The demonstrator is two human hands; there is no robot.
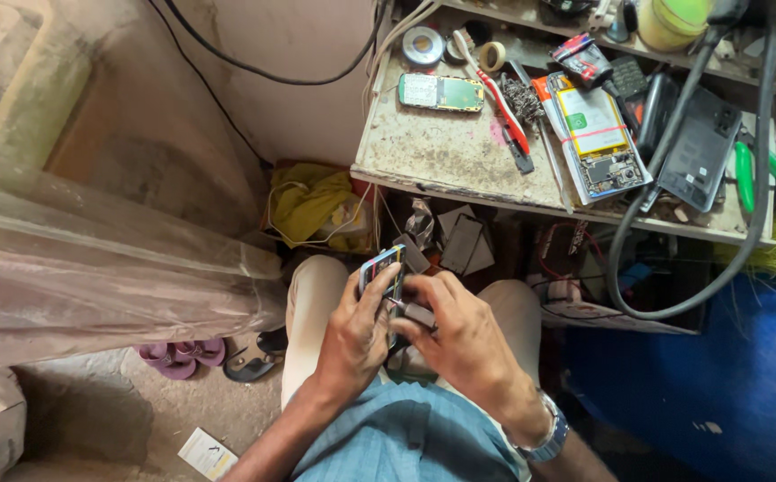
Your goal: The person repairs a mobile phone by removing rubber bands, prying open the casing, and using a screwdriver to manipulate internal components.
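Observation:
I sit with both hands over my lap. My left hand (357,335) grips a small mobile phone (381,269) from its left side, thumb on its edge. My right hand (459,335) wraps the phone's lower right side and also touches a small dark flat part (418,313) just below the phone. Whether the dark part is joined to the phone I cannot tell. A wristwatch (544,435) sits on my right wrist.
A worn workbench (433,147) ahead carries a green circuit board (440,92), a red-handled tool (508,120), an opened phone (598,134), a dark back cover (700,147), tape rolls and green pliers (767,174). A thick grey hose (638,214) hangs off it. Yellow cloth (308,201) and sandals (183,357) lie lower left.

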